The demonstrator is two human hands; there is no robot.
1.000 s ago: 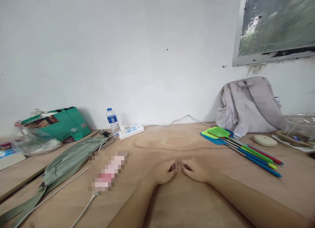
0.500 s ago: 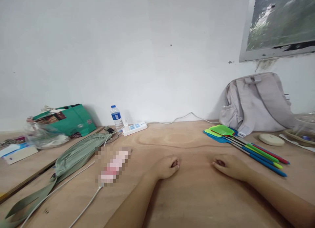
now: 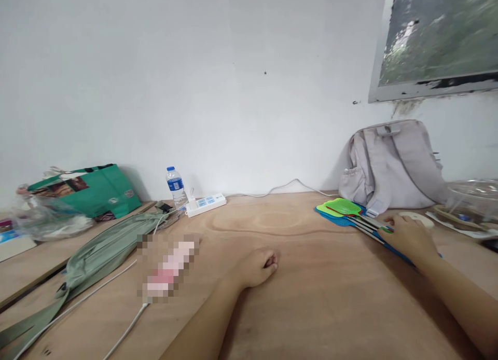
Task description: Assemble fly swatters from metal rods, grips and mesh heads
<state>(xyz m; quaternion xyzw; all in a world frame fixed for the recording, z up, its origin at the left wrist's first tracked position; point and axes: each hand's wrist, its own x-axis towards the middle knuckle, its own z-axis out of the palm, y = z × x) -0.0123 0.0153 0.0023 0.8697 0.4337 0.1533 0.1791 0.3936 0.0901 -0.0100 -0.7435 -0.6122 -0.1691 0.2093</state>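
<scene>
My left hand (image 3: 259,266) rests on the wooden table as a loose fist, with nothing visible in it. My right hand (image 3: 412,240) is over the handles of several fly swatters (image 3: 342,208) at the right, its fingers curled around the handles near the metal shafts. The green handle shows at the fingertips, and a blue handle runs beneath the hand. How many handles the fingers hold is hidden. The swatter heads, green, yellow-green and blue, lie stacked flat, pointing towards the wall. Behind my right hand is a pale oval object (image 3: 422,219), partly covered.
A grey backpack (image 3: 392,168) leans on the wall beside a clear plastic container (image 3: 472,199). Further left are a power strip (image 3: 206,204), water bottle (image 3: 177,189), green bag (image 3: 105,191), sage strap bag (image 3: 105,246) and a blurred-out pink item (image 3: 171,269) on a white cable (image 3: 126,331).
My right hand has moved from the bare table to the right, onto the fly swatter handles. My left hand keeps its loose fist. The camera view has shifted slightly to the right.
</scene>
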